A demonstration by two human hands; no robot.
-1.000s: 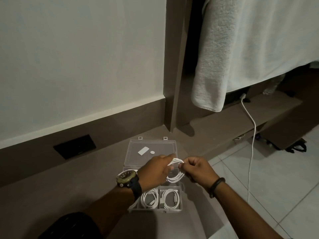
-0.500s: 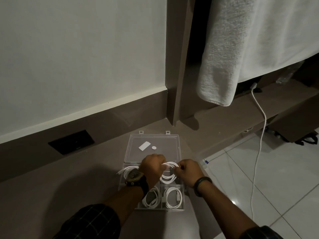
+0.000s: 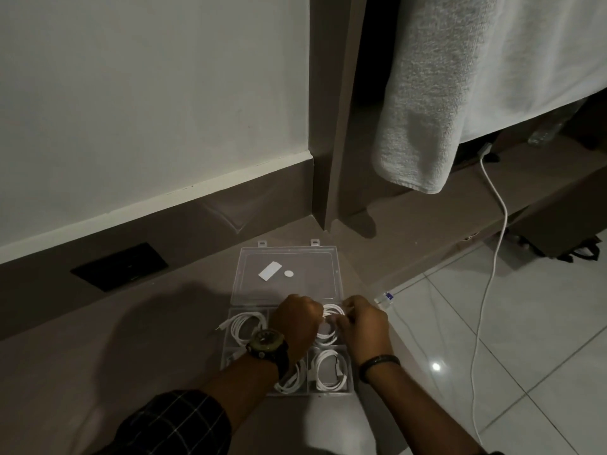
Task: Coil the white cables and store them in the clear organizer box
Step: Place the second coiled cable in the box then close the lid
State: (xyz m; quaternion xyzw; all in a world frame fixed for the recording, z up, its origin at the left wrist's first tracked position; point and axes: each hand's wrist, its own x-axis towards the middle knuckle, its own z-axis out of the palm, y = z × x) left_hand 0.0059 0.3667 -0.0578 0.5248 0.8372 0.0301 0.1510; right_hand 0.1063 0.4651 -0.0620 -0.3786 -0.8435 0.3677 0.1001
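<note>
The clear organizer box [image 3: 349,388] lies on a brown ledge with its lid [image 3: 315,280] flat open toward the wall. My left hand [image 3: 297,320] and my right hand [image 3: 363,323] both pinch a coiled white cable [image 3: 328,326], pressing it down into the box's far right compartment. Another coiled cable [image 3: 244,326] fills the far left compartment, one end poking over the rim. Two more coils sit in the near compartments, one [image 3: 328,372] at the right and one [image 3: 290,380] partly hidden under my left wrist.
A white charging cable [image 3: 492,257] hangs from the ledge to the tiled floor [image 3: 525,339] at the right. A white towel [image 3: 460,77] drapes above. A dark wall outlet [image 3: 120,266] sits left. A small clear wrapper [image 3: 384,297] lies by the ledge's edge.
Both hands have lowered the coiled cable from above the box into its far right compartment. The camera has tilted and moved closer.
</note>
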